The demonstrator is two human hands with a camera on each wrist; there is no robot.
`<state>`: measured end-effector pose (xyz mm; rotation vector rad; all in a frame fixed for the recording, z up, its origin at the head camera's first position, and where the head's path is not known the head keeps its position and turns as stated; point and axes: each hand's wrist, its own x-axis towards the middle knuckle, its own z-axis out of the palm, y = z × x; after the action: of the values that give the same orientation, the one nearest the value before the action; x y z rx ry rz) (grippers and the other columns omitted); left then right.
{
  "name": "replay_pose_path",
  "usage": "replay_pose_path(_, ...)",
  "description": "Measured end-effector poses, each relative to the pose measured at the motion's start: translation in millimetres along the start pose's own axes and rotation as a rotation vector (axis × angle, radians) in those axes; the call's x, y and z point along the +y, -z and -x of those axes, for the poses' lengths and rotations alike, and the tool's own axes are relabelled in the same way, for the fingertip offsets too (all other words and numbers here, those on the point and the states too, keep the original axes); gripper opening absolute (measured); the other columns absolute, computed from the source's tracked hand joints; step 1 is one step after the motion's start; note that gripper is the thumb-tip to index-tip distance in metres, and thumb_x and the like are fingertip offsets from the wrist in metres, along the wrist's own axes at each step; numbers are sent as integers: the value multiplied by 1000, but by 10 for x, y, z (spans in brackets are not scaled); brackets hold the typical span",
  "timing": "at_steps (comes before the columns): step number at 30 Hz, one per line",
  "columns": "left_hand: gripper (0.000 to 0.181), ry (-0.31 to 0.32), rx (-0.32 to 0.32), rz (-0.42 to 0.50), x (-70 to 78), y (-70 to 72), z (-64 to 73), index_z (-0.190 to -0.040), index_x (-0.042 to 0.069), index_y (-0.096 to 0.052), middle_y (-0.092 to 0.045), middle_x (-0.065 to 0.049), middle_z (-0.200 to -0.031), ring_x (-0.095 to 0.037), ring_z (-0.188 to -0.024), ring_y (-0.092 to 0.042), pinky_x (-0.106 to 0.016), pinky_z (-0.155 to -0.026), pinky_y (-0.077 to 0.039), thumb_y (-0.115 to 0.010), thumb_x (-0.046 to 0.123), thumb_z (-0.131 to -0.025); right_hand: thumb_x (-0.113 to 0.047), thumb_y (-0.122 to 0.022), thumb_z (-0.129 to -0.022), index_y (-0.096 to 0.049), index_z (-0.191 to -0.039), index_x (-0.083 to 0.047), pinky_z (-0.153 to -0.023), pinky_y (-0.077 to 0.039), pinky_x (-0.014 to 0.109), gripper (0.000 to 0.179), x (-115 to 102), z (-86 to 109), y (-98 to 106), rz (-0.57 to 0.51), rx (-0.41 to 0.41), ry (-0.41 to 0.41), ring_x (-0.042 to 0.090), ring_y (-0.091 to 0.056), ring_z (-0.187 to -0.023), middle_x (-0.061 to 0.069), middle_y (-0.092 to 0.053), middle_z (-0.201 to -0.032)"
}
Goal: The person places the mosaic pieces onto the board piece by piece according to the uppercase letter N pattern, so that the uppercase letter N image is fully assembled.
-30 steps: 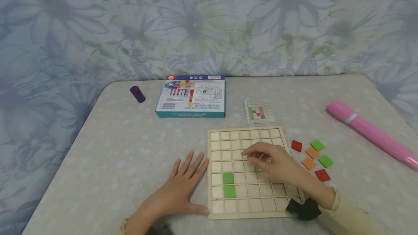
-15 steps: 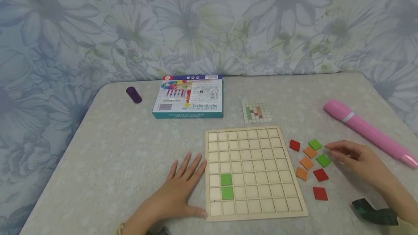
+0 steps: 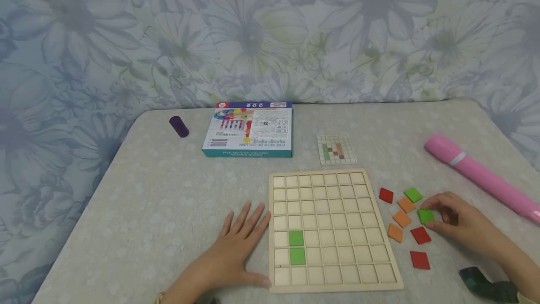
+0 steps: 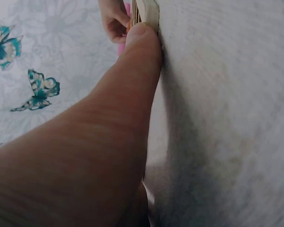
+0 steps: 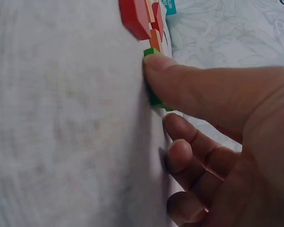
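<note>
With fingers spread, my left hand (image 3: 234,252) lies flat on the table, its fingertip and thumb at the left edge of the wooden grid board (image 3: 335,286). Two green square tiles (image 3: 296,238) sit one above the other in the board's second column. To the right of the board, my right hand (image 3: 468,222) pinches another green tile (image 3: 426,216) between thumb and forefinger. The right wrist view shows the thumb on this green tile (image 5: 154,94), low over the cloth. Around it lie a green tile (image 3: 413,194), several orange tiles (image 3: 402,219) and several red tiles (image 3: 420,260).
Behind the board lies a small pattern card (image 3: 336,150) with coloured squares. A flat cardboard box (image 3: 247,130) and a purple cylinder (image 3: 179,126) are farther back on the left. A long pink tube (image 3: 481,175) lies at the right.
My right hand has moved from over the board to the loose tiles at the right and now grips a green one. My left hand has stayed at the board's edge.
</note>
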<state>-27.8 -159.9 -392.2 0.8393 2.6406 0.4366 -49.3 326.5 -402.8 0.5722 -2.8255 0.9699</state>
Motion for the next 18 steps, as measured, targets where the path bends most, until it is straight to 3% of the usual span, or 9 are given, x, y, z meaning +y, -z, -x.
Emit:
replay_pose_path(7, 119, 6, -10, 2, 12, 4, -1, -152, 22, 0, 11, 2, -155, -23, -137, 19, -54, -104, 7, -50, 84, -63, -1, -77, -74, -61, -92, -11, -53, -39, 19, 26, -63, -14, 30, 54, 32, -221, 5, -46, -64, -6, -53, -73)
replay_pose_path(11, 119, 2, -13, -3, 16, 4, 0, -151, 21, 0, 12, 2, -155, -23, -137, 19, -54, -104, 8, -50, 84, -64, -3, -72, -81, -64, -93, -7, -53, -42, 17, 16, -113, -43, 57, 43, 96, -266, 3, -51, -64, -2, -60, -76)
replay_pose_path(14, 119, -6, -9, 0, 22, 8, 3, -152, 20, 0, 12, 1, -155, -24, -137, 19, -54, -104, 8, -51, 83, -64, -5, -68, -86, -64, -98, -4, -55, -45, 16, 12, -250, -111, 64, -62, 132, -259, 5, -56, -65, 0, -63, -80)
replay_pose_path(18, 119, -14, -1, -6, 23, 21, 6, -152, 19, -1, 12, 0, -155, -25, -137, 18, -55, -104, 7, -52, 82, -65, -8, -63, -90, -63, -104, -2, -61, -48, 18, 16, -587, -295, 41, -278, 107, -245, 11, -62, -72, 3, -66, -87)
